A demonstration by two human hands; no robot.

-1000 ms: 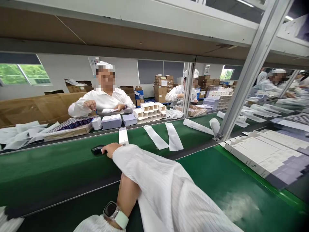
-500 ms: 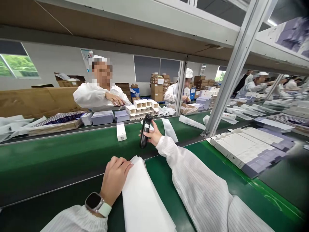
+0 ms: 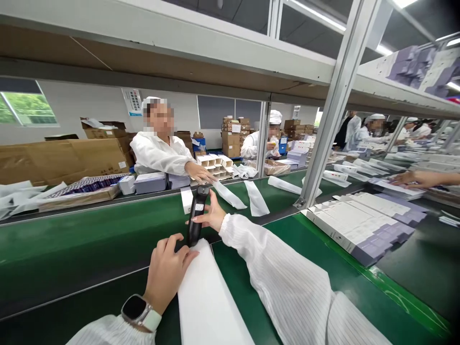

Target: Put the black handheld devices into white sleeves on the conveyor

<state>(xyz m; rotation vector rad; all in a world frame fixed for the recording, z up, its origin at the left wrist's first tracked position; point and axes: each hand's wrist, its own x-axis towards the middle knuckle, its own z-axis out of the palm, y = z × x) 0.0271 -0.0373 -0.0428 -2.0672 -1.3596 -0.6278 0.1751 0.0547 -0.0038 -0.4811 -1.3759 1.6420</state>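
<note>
My right hand [image 3: 212,214] grips a slim black handheld device [image 3: 196,215] by its sides, holding it almost upright. The device's lower end is at the mouth of a long white soft packing sleeve [image 3: 210,299], which lies on top of a pile in front of me. My left hand [image 3: 168,263], with a watch [image 3: 134,307] on its wrist, pinches the far left corner of that sleeve between thumb and fingers. Whether the device's tip has entered the sleeve cannot be made out.
A green conveyor belt [image 3: 89,235] crosses ahead, bearing a white box [image 3: 186,199] and several white sleeves [image 3: 257,198]. Opposite, a co-worker's hand [image 3: 199,172] reaches over the belt's edge. A metal post [image 3: 325,103] and flat cartons [image 3: 359,223] stand right; another person's hand [image 3: 413,179] is there.
My right hand has brought the device down and left to the sleeve's mouth. My left fingers have lifted slightly. The co-worker opposite has reached out, and another sleeve lies on the belt.
</note>
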